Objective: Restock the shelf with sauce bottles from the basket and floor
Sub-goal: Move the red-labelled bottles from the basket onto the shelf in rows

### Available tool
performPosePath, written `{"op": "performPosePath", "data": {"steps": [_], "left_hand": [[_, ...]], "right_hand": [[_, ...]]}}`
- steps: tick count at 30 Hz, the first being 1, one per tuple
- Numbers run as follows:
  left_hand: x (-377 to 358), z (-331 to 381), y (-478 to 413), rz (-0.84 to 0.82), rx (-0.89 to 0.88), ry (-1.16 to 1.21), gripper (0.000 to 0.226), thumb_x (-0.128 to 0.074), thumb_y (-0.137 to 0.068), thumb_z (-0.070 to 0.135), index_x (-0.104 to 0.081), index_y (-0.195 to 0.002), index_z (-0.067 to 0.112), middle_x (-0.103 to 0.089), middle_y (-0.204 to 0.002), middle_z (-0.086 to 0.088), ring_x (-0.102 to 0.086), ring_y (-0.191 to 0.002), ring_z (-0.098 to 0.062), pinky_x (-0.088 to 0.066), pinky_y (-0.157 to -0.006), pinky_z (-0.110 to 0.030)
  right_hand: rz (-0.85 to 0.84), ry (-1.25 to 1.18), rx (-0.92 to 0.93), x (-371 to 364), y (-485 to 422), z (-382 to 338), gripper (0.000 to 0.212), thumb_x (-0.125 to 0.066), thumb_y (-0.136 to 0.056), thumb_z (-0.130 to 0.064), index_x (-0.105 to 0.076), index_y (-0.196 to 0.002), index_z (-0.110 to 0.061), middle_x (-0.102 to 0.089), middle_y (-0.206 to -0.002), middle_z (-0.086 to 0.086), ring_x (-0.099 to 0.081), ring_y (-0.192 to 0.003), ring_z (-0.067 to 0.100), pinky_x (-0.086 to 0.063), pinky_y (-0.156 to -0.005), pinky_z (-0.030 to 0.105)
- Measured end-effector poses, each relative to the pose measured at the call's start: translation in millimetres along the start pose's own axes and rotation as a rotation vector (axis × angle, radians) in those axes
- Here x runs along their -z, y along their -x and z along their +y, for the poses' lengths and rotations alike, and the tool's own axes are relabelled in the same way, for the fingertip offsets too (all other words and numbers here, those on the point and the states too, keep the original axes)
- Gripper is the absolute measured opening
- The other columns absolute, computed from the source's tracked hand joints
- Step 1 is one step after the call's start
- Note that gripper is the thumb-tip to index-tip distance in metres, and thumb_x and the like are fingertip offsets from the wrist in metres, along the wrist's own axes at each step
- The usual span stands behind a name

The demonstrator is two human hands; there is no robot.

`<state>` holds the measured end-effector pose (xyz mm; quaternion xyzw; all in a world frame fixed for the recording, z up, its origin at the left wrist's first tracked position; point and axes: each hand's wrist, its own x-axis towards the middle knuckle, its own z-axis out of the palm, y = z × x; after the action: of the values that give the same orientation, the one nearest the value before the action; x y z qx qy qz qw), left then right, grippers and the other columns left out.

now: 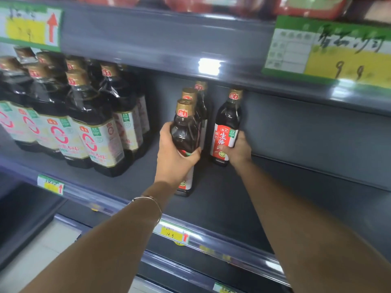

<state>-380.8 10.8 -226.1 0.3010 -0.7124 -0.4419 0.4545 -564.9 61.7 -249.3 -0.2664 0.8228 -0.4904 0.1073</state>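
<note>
Dark sauce bottles (227,123), fingers (193,153) curled round

Soft, even indoor light falls from above, moderately bright. A hard white glare patch burns out on the upper shelf rail (209,65). Beneath it the back of the shelf (296,134) dims into shadow, and the lower left corner is nearly black. Small glints sit on the dark glass of the large bottles (93,115) and the front bottle (184,132). The red-label bottle (225,138) reads fairly crisp, while the right price sign (338,53), the left sign (29,28) and the red packs (313,5) along the top smear with blur. Wide-angle distortion bows the shelf edges toward the borders.
</note>
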Motion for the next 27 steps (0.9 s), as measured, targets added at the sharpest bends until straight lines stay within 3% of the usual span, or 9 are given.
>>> {"op": "performPosePath", "data": {"steps": [5,9,13,15,17,21,23,27], "left_hand": [[0,-8,-4,0.021,-0.046,0.025,0.079,-0.075,-0.065,0.016,-0.030,-0.128,0.027,-0.036,-0.108,0.037,-0.038,-0.101,0.030,-0.027,-0.080,0.011],[5,-7,-3,-0.013,-0.045,0.005,0.083,-0.075,-0.066,0.015,-0.027,-0.134,0.021,-0.031,-0.114,0.039,-0.033,-0.102,0.032,-0.023,-0.084,0.011],[7,-7,4,-0.023,0.006,-0.011,0.101,-0.079,-0.064,0.020,-0.015,-0.141,0.031,-0.031,-0.136,0.015,-0.031,-0.116,0.014,-0.023,-0.096,0.003],[6,-8,12,-0.023,0.084,-0.017,0.104,-0.081,-0.062,0.021,-0.013,-0.137,0.043,-0.037,-0.140,0.011,-0.041,-0.120,0.001,-0.032,-0.104,-0.019],[4,-10,16,-0.009,0.145,-0.056,0.099,-0.079,-0.062,0.023,-0.014,-0.132,0.049,-0.048,-0.133,0.009,-0.052,-0.115,-0.012,-0.041,-0.101,-0.035],[-1,-12,12,0.033,0.175,-0.072,0.094,-0.075,-0.062,0.024,-0.015,-0.129,0.049,-0.055,-0.119,0.013,-0.055,-0.098,-0.009,-0.041,-0.087,-0.030],[-2,-13,11,0.039,0.171,-0.074,0.093,-0.075,-0.062,0.024,-0.015,-0.129,0.049,-0.054,-0.114,0.016,-0.053,-0.093,-0.006,-0.038,-0.084,-0.027],[0,-15,14,0.050,0.162,-0.063,0.093,-0.075,-0.061,0.025,-0.016,-0.130,0.047,-0.055,-0.115,0.013,-0.054,-0.096,-0.010,-0.040,-0.087,-0.029]], "right_hand": [[0.041,0.016,-0.016,-7,0,-1,0.051,-0.070,-0.082,-0.010,-0.042,-0.124,-0.007,-0.062,-0.120,0.013,-0.061,-0.104,0.029,-0.046,-0.082,0.033],[0.052,0.013,-0.057,-12,3,-1,0.058,-0.070,-0.081,-0.010,-0.039,-0.130,-0.007,-0.059,-0.125,0.014,-0.058,-0.112,0.032,-0.045,-0.087,0.034],[0.056,-0.083,-0.147,-16,5,3,0.080,-0.075,-0.076,-0.015,-0.030,-0.141,-0.011,-0.055,-0.131,0.013,-0.056,-0.116,0.031,-0.042,-0.084,0.029],[0.093,-0.126,-0.189,-21,6,2,0.087,-0.078,-0.073,-0.018,-0.026,-0.143,-0.014,-0.053,-0.133,0.013,-0.057,-0.115,0.031,-0.039,-0.078,0.028],[0.144,-0.169,-0.222,-27,8,-1,0.092,-0.081,-0.069,-0.022,-0.025,-0.142,-0.016,-0.051,-0.132,0.013,-0.057,-0.112,0.031,-0.040,-0.076,0.029],[0.195,-0.170,-0.267,-39,10,-7,0.083,-0.081,-0.069,-0.025,-0.029,-0.133,-0.015,-0.050,-0.125,0.013,-0.058,-0.105,0.032,-0.051,-0.078,0.037],[0.222,-0.141,-0.267,-42,11,-9,0.075,-0.080,-0.071,-0.026,-0.032,-0.127,-0.013,-0.053,-0.121,0.013,-0.060,-0.102,0.031,-0.045,-0.070,0.033],[0.285,-0.082,-0.262,-39,11,-3,0.064,-0.076,-0.075,-0.019,-0.035,-0.124,-0.010,-0.057,-0.119,0.015,-0.061,-0.102,0.034,-0.037,-0.069,0.028]]}}
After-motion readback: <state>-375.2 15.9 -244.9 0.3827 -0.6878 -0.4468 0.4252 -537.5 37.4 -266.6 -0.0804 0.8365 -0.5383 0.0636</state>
